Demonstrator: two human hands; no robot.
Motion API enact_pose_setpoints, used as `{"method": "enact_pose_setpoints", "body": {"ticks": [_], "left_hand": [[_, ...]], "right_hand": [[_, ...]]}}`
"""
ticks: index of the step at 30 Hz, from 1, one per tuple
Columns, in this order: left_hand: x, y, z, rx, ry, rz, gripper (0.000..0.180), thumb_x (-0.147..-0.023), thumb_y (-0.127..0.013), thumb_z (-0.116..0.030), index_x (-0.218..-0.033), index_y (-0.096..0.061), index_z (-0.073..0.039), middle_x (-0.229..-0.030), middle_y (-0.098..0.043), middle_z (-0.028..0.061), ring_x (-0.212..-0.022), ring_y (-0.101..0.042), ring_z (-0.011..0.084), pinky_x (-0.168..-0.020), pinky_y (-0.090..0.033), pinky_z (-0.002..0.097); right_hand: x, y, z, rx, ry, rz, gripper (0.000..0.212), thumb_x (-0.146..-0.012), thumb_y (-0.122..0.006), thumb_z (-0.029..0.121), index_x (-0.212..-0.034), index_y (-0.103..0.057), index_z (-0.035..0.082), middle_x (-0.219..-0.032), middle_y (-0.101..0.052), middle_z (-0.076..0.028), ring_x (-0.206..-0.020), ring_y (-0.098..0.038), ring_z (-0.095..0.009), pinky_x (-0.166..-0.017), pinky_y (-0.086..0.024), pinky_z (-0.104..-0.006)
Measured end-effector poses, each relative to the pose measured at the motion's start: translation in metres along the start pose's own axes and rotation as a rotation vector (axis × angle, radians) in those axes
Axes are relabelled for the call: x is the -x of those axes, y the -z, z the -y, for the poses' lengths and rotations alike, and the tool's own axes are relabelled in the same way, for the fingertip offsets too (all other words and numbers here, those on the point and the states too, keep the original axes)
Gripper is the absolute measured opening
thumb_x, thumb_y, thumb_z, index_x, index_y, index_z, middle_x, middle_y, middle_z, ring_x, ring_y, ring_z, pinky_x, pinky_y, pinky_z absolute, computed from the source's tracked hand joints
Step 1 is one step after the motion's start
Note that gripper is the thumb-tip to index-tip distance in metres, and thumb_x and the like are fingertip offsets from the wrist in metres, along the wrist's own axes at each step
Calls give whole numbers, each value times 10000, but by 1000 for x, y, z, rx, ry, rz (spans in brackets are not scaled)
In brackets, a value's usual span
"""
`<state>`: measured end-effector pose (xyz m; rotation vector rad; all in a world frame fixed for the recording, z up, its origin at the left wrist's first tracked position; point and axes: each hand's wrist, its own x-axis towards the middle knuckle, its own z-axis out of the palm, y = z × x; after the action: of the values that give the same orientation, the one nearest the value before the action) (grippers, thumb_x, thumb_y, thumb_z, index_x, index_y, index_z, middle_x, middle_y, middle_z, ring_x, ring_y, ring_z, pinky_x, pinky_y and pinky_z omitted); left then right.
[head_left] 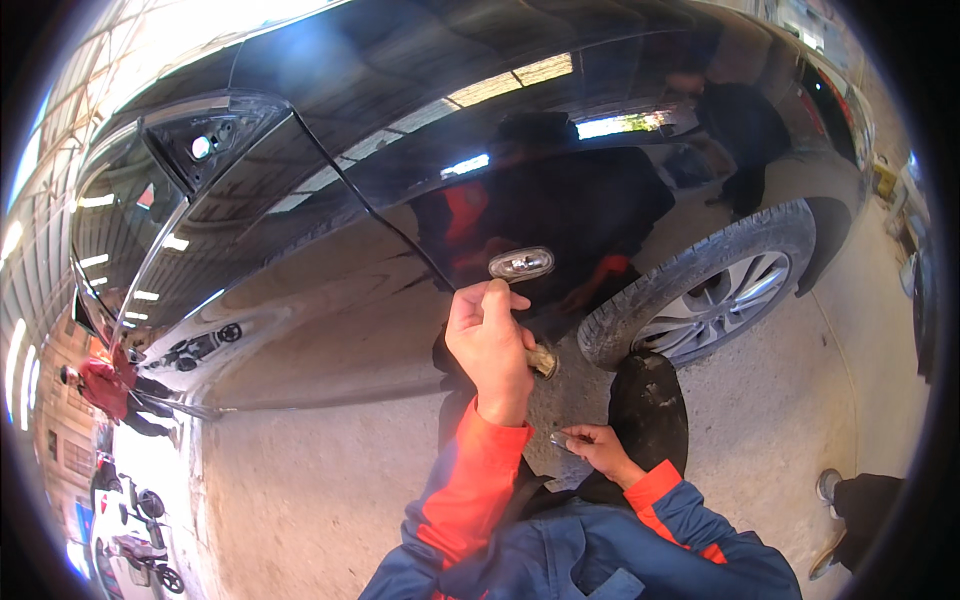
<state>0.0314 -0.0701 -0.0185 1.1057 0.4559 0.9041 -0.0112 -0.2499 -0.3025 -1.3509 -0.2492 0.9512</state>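
My left hand (490, 345) is raised to the side of a glossy black car, just below an oval clear side marker lamp (521, 264). Its thumb and forefinger come together close under the lamp's lower edge; whether they touch it I cannot tell. From the curled lower fingers sticks out a yellowish-brown cylindrical object (543, 362), its far part hidden by the hand. Lower down, over my lap, my right hand (603, 452) pinches a small grey piece (560, 438), too small to name.
The front wheel (715, 295) stands right of the lamp, beside my dark-trousered knee (650, 405). Left lies the door panel (330, 320). Another person in red (105, 385) is at the far left, near scooters (145, 540). A person's dark-clothed leg (870, 515) shows lower right.
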Motion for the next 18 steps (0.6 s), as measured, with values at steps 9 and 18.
{"method": "enact_pose_setpoints", "body": {"ticks": [9,18], "left_hand": [[5,10,-22,-157,207,73,469,-1098,-653,-421,-1155,-710,41,-666,-656,68,-412,-414,62,-397,-389,248],[-2,7,-22,-161,180,41,257,-1044,-738,-225,-1071,-703,28,-715,-662,38,-432,-480,75,-397,-368,237]], "right_hand": [[-1,-3,2,32,-31,4,304,-1028,-754,134,-1292,-764,-17,-1090,-759,25,-950,-633,-49,-867,-517,-234],[-1,-4,7,70,2,1,316,-1020,-765,150,-1290,-768,-16,-1074,-758,19,-940,-637,-48,-864,-521,-231]]}}
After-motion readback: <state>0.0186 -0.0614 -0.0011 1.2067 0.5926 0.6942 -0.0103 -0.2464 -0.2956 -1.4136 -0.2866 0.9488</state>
